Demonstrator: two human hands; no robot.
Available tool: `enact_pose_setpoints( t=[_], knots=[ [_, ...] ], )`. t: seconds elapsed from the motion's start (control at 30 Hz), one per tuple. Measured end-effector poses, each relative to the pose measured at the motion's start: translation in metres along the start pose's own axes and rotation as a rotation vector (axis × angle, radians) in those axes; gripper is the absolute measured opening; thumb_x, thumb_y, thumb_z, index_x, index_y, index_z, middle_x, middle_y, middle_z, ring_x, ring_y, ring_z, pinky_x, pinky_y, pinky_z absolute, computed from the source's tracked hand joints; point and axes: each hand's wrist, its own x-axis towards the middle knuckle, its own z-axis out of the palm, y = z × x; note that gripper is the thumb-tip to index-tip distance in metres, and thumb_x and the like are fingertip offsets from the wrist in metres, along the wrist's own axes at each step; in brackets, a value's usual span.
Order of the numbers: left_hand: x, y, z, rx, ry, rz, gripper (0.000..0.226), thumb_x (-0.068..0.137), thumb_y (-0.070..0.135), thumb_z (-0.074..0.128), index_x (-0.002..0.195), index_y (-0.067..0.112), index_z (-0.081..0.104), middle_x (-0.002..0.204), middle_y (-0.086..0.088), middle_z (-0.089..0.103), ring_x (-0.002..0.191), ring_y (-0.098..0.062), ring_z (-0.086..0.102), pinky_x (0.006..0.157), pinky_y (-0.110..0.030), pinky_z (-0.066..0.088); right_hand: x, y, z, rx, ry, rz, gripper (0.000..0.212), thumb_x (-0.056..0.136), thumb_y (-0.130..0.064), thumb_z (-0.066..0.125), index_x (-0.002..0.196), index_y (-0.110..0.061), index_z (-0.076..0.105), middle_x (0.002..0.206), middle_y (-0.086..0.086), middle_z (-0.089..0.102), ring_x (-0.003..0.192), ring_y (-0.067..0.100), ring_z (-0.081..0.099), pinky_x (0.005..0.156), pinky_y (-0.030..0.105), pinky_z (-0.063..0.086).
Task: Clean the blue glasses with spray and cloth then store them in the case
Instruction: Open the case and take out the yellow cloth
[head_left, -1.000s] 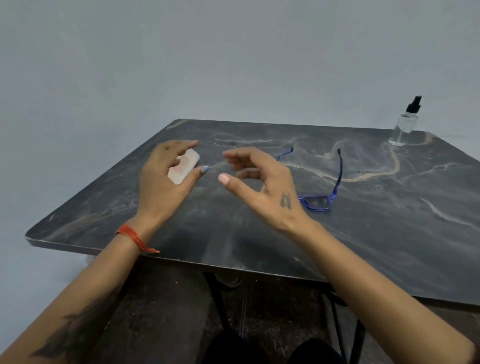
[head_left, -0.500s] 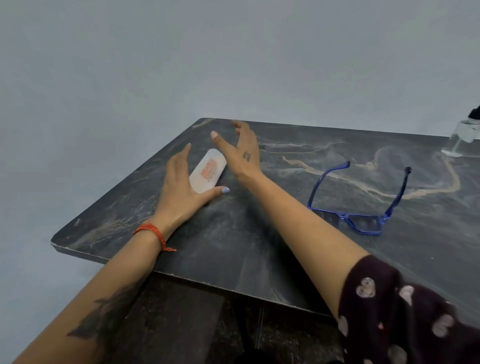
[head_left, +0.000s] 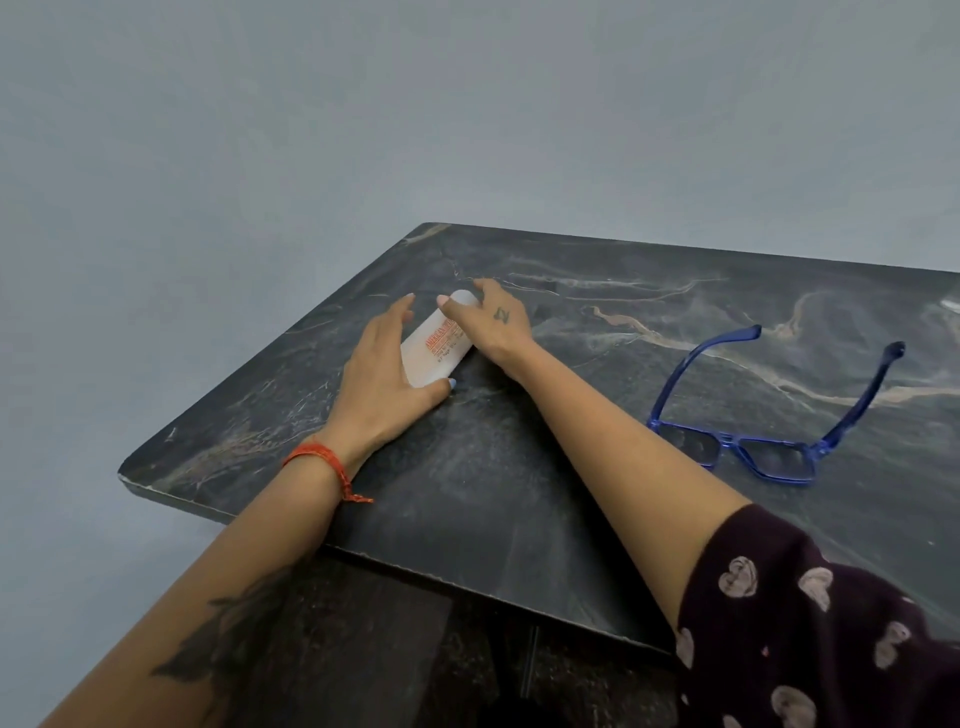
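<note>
A white glasses case (head_left: 435, 349) with orange print lies at the far left of the dark marble table (head_left: 467, 499). My left hand (head_left: 382, 379) clasps its left side, thumb round the near end. My right hand (head_left: 491, 322) reaches across, its fingers curled over the far end and the thumb on top. The blue glasses (head_left: 730, 441) lie to the right with both temples unfolded, lenses toward me, apart from both hands. No cloth is in view.
The table's left corner and front edge lie close to my left wrist. A grey wall stands behind. A sliver of a clear object (head_left: 951, 305) shows at the right edge of the view.
Both hands moved from mid-air above the table to the case at the far left and closed on it. The view swung left, so the spray bottle left the frame.
</note>
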Motion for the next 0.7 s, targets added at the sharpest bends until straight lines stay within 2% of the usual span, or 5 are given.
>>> enact_pose_setpoints(
  t=[0.13,0.2,0.3,0.5,0.7],
  knots=[
    [-0.002,0.003,-0.004,-0.018,0.000,0.032,0.078,0.064,0.034,0.078,0.133,0.021,0.044,0.129,0.001,0.051,0.116,-0.012,0.045,0.086,-0.017,0.030,-0.012,-0.003,-0.011,0.024,0.072,-0.023,0.056,0.087,-0.041,0.059,0.131,-0.009,0.047,0.129,0.008,0.053,0.117,0.021,0.049,0.095,0.030,0.040],
    [-0.005,0.007,-0.007,-0.052,-0.015,0.037,0.074,0.058,0.042,0.072,0.127,0.024,0.052,0.121,0.005,0.054,0.106,-0.006,0.047,0.077,-0.007,0.030,-0.020,-0.003,-0.019,0.037,0.109,-0.023,0.055,0.086,-0.039,0.061,0.131,-0.010,0.048,0.129,0.008,0.052,0.117,0.021,0.049,0.096,0.031,0.041],
    [-0.010,0.012,-0.011,-0.149,-0.031,0.058,0.071,0.054,0.048,0.069,0.121,0.030,0.057,0.112,0.014,0.055,0.098,0.000,0.047,0.076,-0.001,0.032,-0.035,0.000,-0.030,0.032,0.149,-0.029,0.055,0.087,-0.037,0.061,0.133,-0.012,0.046,0.133,0.008,0.049,0.120,0.022,0.046,0.099,0.031,0.039],
    [-0.017,0.014,-0.016,-0.259,-0.090,0.079,0.063,0.052,0.057,0.068,0.112,0.040,0.058,0.115,0.014,0.060,0.108,-0.006,0.054,0.088,-0.021,0.046,-0.071,0.010,-0.048,-0.047,0.165,-0.078,0.054,0.090,-0.027,0.058,0.139,-0.017,0.038,0.137,0.009,0.043,0.125,0.021,0.039,0.099,0.025,0.029],
    [-0.016,0.012,-0.014,-0.239,-0.151,0.053,0.064,0.052,0.051,0.074,0.112,0.031,0.064,0.114,0.013,0.063,0.108,-0.005,0.055,0.081,-0.010,0.040,-0.087,0.022,-0.045,-0.151,0.136,-0.104,0.055,0.090,-0.025,0.060,0.139,-0.015,0.038,0.134,0.013,0.042,0.125,0.024,0.038,0.100,0.026,0.029]
  ],
)
